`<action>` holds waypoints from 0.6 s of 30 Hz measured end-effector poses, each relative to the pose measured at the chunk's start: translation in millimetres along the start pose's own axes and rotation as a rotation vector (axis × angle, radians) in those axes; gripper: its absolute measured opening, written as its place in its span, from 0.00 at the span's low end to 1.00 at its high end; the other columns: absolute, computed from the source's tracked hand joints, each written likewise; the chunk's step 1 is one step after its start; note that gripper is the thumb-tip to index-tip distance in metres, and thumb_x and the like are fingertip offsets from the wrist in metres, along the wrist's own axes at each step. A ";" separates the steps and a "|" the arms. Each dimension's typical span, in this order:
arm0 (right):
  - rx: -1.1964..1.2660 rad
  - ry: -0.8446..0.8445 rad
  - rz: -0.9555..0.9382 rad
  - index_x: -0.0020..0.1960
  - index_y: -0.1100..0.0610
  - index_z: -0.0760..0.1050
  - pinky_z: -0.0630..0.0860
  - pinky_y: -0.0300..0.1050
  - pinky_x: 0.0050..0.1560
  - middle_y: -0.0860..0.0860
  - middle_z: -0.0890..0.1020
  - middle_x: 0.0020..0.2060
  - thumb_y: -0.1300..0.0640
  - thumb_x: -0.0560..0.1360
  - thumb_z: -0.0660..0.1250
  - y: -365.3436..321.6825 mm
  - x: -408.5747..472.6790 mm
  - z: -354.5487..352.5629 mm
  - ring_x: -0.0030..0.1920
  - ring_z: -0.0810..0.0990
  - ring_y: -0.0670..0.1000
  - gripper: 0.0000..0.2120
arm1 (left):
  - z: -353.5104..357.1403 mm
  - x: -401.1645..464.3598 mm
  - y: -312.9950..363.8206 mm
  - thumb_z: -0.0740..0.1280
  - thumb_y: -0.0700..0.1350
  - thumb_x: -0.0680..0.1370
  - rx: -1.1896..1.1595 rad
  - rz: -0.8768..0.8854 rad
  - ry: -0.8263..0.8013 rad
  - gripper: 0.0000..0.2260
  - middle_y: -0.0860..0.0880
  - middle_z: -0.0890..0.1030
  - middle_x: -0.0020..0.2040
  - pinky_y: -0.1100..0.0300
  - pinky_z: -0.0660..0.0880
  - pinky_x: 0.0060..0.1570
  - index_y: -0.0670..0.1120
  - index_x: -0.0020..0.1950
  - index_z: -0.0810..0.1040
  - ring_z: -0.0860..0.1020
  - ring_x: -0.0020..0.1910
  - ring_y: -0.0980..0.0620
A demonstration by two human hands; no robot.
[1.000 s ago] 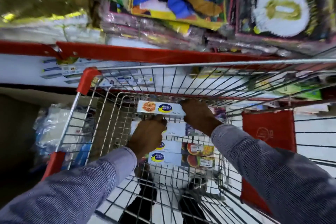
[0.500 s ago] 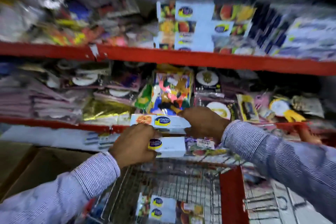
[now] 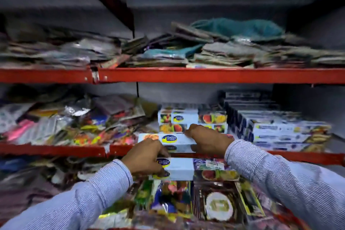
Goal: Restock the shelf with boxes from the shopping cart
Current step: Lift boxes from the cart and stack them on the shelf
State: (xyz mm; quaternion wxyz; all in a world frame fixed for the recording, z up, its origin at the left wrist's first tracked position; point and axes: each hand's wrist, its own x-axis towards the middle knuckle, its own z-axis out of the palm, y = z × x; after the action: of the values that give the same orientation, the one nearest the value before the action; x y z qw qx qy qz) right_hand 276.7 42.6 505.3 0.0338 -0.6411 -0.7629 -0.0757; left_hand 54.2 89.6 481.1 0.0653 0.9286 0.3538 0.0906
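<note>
I hold a stack of long white boxes (image 3: 177,169) with a blue-and-yellow logo and fruit pictures, raised in front of the red shelf edge (image 3: 205,75). My left hand (image 3: 145,157) grips the stack's left end. My right hand (image 3: 207,141) presses on the top box (image 3: 168,139) at its right end. Just behind, on the middle shelf, sits a stack of matching boxes (image 3: 192,119). The shopping cart is out of view.
Blue-and-white boxes (image 3: 276,130) are stacked right of the matching pile. Loose plastic packets (image 3: 71,125) crowd the shelf's left side. Flat packets (image 3: 168,50) fill the upper shelf, and more packets (image 3: 205,201) lie on the shelf below my hands.
My hands lifted the boxes out of the cart and up to the middle shelf. My view swung upward, so the cart dropped out of sight.
</note>
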 end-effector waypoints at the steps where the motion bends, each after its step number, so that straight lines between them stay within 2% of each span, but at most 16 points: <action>1: -0.004 0.002 0.017 0.61 0.59 0.73 0.76 0.53 0.55 0.59 0.75 0.58 0.57 0.74 0.67 6.6 8.8 -2.0 0.58 0.76 0.61 0.16 | -5.6 10.2 -1.1 0.75 0.58 0.61 0.005 0.009 -0.005 0.22 0.49 0.87 0.46 0.53 0.79 0.47 0.51 0.52 0.84 0.81 0.49 0.48; 4: -0.011 -0.024 0.079 0.62 0.60 0.73 0.73 0.51 0.59 0.61 0.76 0.59 0.58 0.76 0.65 27.9 36.3 1.2 0.60 0.75 0.61 0.15 | -15.3 36.2 -7.2 0.77 0.53 0.62 -0.026 0.006 -0.006 0.20 0.47 0.87 0.45 0.51 0.80 0.45 0.50 0.52 0.85 0.82 0.45 0.47; 7: 0.025 -0.072 0.163 0.63 0.62 0.72 0.71 0.49 0.61 0.63 0.75 0.61 0.59 0.76 0.64 50.2 60.3 13.5 0.63 0.73 0.61 0.16 | -16.3 55.4 -15.7 0.78 0.50 0.62 -0.068 -0.007 0.036 0.21 0.51 0.88 0.49 0.56 0.80 0.46 0.54 0.55 0.85 0.81 0.46 0.51; 10: 0.044 -0.101 0.218 0.69 0.61 0.70 0.69 0.50 0.66 0.63 0.73 0.65 0.59 0.77 0.64 68.6 77.5 27.6 0.67 0.71 0.61 0.21 | -10.6 72.0 -25.4 0.78 0.49 0.63 -0.091 -0.010 0.054 0.23 0.54 0.86 0.53 0.60 0.76 0.48 0.58 0.57 0.84 0.78 0.49 0.53; 14: 0.074 -0.088 0.238 0.71 0.59 0.68 0.69 0.49 0.68 0.62 0.72 0.66 0.61 0.77 0.64 84.5 90.9 46.4 0.68 0.69 0.60 0.23 | -0.5 89.1 -35.7 0.78 0.50 0.64 -0.078 -0.022 0.046 0.24 0.54 0.85 0.57 0.56 0.79 0.53 0.58 0.60 0.83 0.79 0.54 0.51; 18: 0.111 -0.054 0.224 0.72 0.58 0.67 0.68 0.49 0.70 0.61 0.72 0.66 0.61 0.77 0.64 91.7 97.4 58.9 0.68 0.69 0.59 0.23 | 6.6 100.8 -43.5 0.78 0.50 0.64 -0.085 -0.018 0.046 0.24 0.54 0.84 0.58 0.56 0.78 0.52 0.58 0.60 0.82 0.77 0.53 0.52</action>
State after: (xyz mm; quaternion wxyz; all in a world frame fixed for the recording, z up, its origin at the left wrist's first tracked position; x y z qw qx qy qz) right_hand 352.4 162.0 468.3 0.0567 -0.7213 -0.6902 -0.0117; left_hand 101.5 188.9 479.0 0.0974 0.9194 0.3595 0.1265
